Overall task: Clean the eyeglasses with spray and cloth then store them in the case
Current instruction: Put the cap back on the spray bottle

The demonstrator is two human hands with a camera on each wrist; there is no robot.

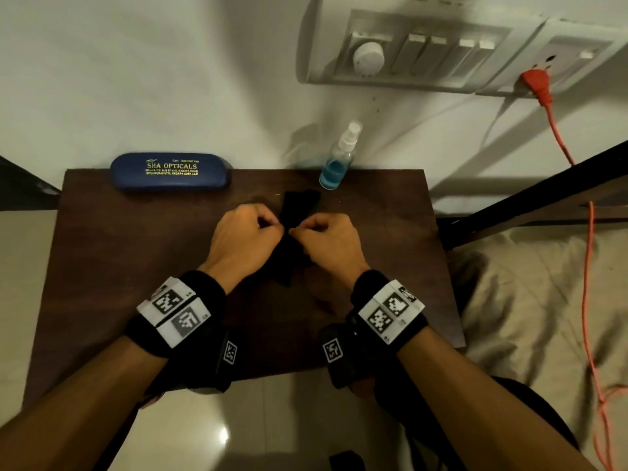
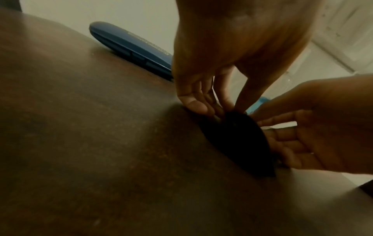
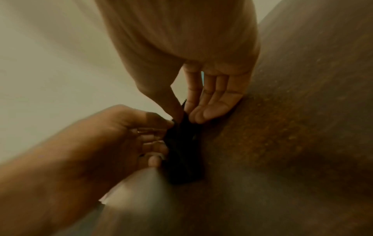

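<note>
Left hand and right hand, thumbs and fingertips pinching opposite edges of black cloth over brown table; blue case and spray bottle at far edge.

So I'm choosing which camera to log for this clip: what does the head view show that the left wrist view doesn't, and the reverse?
Only the head view shows the gold lettering on the closed blue eyeglasses case, the whole clear spray bottle of blue liquid, the white switch panel and the orange cable. Only the left wrist view shows the fingertips of the left hand from below, pinching the cloth's edge. Both show the black cloth held between the left hand and right hand over the dark brown wooden table, with the case behind.
</note>
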